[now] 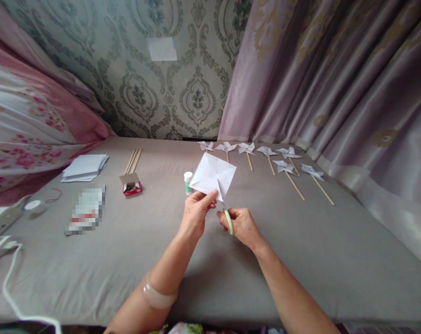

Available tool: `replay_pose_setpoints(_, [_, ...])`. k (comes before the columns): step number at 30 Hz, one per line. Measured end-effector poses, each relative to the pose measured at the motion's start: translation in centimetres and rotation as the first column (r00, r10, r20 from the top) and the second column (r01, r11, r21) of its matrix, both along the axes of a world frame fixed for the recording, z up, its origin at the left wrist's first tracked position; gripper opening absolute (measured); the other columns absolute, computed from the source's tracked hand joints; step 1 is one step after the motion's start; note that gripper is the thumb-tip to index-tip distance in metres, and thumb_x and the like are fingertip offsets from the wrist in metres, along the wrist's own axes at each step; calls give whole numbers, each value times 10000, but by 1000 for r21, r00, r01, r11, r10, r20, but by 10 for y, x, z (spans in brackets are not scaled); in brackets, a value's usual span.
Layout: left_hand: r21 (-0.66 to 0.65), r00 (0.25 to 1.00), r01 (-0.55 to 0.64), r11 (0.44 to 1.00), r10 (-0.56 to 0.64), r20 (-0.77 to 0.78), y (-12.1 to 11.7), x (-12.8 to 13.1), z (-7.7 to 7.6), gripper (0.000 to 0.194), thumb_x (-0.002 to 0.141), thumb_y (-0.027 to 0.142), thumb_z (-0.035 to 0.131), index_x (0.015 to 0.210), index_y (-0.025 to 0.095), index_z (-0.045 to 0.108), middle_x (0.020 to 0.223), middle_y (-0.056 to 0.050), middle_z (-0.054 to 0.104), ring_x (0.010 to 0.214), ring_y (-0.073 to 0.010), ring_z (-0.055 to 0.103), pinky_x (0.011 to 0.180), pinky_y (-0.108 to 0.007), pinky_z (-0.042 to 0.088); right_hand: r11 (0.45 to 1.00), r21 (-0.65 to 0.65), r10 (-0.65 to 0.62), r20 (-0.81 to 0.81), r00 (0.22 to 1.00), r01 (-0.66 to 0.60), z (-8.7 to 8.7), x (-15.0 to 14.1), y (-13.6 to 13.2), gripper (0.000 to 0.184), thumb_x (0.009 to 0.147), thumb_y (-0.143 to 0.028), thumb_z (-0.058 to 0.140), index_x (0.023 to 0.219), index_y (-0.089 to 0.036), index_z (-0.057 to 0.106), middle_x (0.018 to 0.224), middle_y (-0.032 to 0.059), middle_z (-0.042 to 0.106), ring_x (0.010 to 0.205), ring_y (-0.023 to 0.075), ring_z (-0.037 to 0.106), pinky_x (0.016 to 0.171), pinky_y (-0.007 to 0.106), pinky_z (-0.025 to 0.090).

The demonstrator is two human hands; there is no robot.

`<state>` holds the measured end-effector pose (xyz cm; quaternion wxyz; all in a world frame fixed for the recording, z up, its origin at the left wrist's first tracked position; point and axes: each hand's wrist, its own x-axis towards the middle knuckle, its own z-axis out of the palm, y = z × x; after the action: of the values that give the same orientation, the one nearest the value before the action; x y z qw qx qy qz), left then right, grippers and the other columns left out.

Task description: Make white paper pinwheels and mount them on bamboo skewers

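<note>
My left hand [197, 209] pinches the lower edge of a square sheet of white paper [215, 172], which is held up above the cloth and shows diagonal creases. In my right hand [242, 226] is a pair of scissors [229, 221] with pale green handles. Their blades sit at the paper's bottom corner, partly hidden behind it. Just behind the left side of the paper stands a small white-capped bottle [188, 182] with a green label. Several white paper pinwheels [247, 148] on wooden sticks lie beyond my right hand.
A stack of white paper [85, 168] lies at the left, near several wooden sticks [133, 161]. An open red box [132, 188] holds small dark items. A blurred packet [87, 209], a power strip [3, 218] and a white cable [13, 297] occupy the left side.
</note>
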<state>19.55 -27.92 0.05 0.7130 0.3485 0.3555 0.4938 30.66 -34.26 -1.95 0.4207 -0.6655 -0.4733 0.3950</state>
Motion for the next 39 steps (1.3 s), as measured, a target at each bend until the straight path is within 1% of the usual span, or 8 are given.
replay_pose_setpoints(17, [3,1000,7,1000,-7,-16,4,-2,-4,275,545,315,783,582,128,584,540,5,554,513,-73,494,537,-211,392,1000,-8,-4,69,998,4,0,1,3,367,684,-436,607,467,-146,549,427,-25,485,427,85,401,448,220,305])
replay_pose_setpoints(22, [53,997,27,998,-23,-69,5,0,-10,256,544,325,767,628,136,617,579,11,555,540,-81,488,528,-201,379,991,-107,104,191,976,-85,3,16,-19,366,667,-464,641,513,-137,585,453,-34,489,445,83,396,444,216,283])
replay_pose_setpoints(26, [86,991,54,995,-43,-128,6,2,-14,214,555,317,722,638,144,627,609,-1,576,554,-93,492,523,-204,371,948,-257,265,307,914,-188,5,52,-52,391,638,-506,671,516,-143,595,452,-31,486,436,85,389,425,225,233])
replay_pose_setpoints(29, [120,973,97,988,-69,-218,7,4,-19,180,581,314,673,626,150,613,600,-2,572,554,-103,491,523,-213,373,948,-315,207,513,833,-42,12,86,-74,421,661,-538,648,504,-151,596,433,-19,476,428,99,408,434,242,212])
replay_pose_setpoints(32, [196,931,183,963,-106,-350,8,5,-27,176,625,322,627,586,157,580,544,20,522,519,-100,450,495,-213,334,911,-347,160,795,586,223,21,116,-88,334,717,-469,629,593,-160,653,538,61,606,535,169,546,482,265,266])
replay_pose_setpoints(34, [255,879,273,928,-133,-458,10,6,-33,204,662,333,602,569,153,574,515,32,484,500,-93,415,481,-211,296,844,-373,174,869,462,384,24,130,-94,264,726,-415,635,723,-158,693,704,130,686,659,217,623,526,273,320])
replay_pose_setpoints(36, [297,814,342,891,-123,-568,13,5,-39,206,688,325,592,587,146,594,522,29,495,509,-95,420,489,-212,293,787,-396,202,890,409,473,23,141,-97,274,724,-402,639,828,-158,706,826,167,703,760,245,654,571,275,364])
replay_pose_setpoints(39, [316,705,368,875,-40,-708,18,4,-46,147,699,276,606,722,137,646,615,-6,597,576,-124,508,533,-222,353,744,-438,240,880,410,505,20,153,-99,332,716,-450,640,846,-152,708,869,182,701,814,261,664,592,274,387])
